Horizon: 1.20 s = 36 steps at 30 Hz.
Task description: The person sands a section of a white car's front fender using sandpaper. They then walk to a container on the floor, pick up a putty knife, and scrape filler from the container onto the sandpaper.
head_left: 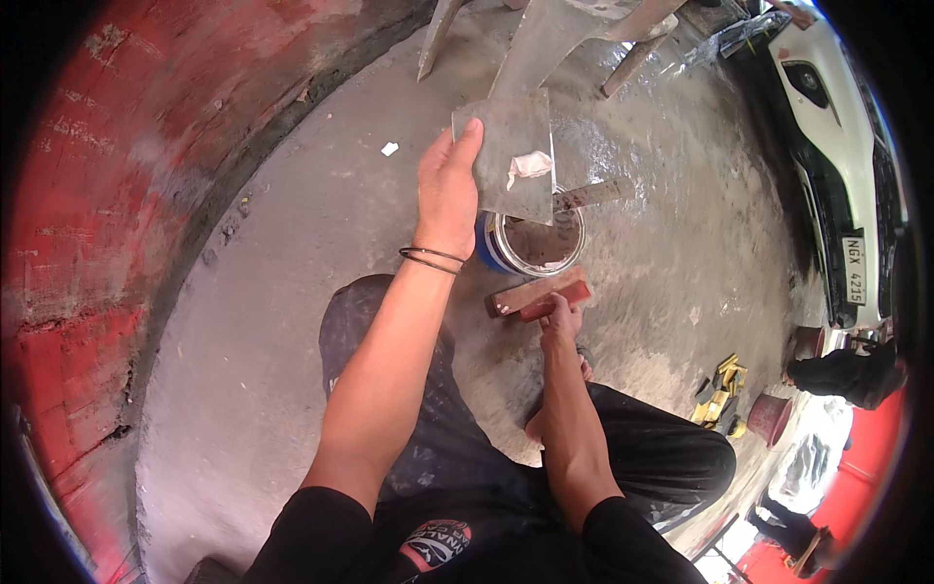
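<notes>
My left hand is closed on the edge of a flat grey rectangular plate, its thumb on top. A dab of pale pink putty sits on the plate. Below the plate stands an open round can with a blue side and brownish residue inside; the plate hides part of its rim. A flat, stained strip sticks out to the right at the can's far side. My right hand has its fingers closed on a small red block, right beside a longer brownish bar in front of the can.
A worn red wall curves along the left. Plastic chair legs stand at the far side. A white car is at the right. Yellow and black items lie near a reddish tub. A white scrap lies on the concrete floor.
</notes>
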### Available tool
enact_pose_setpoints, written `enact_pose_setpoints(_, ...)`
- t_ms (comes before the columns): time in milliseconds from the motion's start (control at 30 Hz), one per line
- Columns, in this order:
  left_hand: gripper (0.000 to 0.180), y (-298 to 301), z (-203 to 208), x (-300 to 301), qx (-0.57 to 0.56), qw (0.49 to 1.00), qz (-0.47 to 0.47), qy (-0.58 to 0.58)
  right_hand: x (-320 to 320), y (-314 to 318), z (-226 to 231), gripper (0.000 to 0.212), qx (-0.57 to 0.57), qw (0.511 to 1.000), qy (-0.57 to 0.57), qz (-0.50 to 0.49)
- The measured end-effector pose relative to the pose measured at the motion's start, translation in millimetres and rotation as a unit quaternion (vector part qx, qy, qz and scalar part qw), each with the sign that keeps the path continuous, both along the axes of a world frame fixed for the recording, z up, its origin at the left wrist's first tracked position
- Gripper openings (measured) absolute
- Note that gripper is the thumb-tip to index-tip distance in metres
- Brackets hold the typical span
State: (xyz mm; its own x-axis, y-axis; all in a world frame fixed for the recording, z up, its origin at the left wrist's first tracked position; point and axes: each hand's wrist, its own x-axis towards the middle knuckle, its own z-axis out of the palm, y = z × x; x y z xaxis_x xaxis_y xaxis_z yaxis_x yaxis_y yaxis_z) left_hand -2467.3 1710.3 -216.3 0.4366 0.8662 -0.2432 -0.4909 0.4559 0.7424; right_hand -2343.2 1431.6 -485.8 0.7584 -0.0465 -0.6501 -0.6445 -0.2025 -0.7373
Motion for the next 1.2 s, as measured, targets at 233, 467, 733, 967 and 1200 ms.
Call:
enact_pose_setpoints(233, 0.042, 2, 7, 10, 0.003, 0.995, 0.030, 0.092, 100, -46, 75, 0.032, 0.147, 0.988, -0.032, 0.025)
enact_pose_setpoints(467, 0.053, 14, -9, 25, 0.016, 0.987, 0.066, 0.145, 102, -23, 185, 0.041, 0.144, 0.962, -0.031, 0.230)
enact_pose_setpoints(733, 0.066, 7, -14, 31, 0.037, 0.992, -0.010, 0.122, 64, 34, 289, 0.039, 0.110, 0.903, -0.124, 0.396)
enact_pose_setpoints(967, 0.039, -21, -15, 39, 0.104, 0.988, -0.078, 0.089, 60, 42, 396, 0.030, 0.065, 0.817, -0.147, 0.554)
enact_pose_setpoints(1200, 0.035, -67, -4, 33, 0.182, 0.959, -0.177, 0.124, 50, 28, 402, 0.028, 0.102, 0.857, -0.072, 0.499)
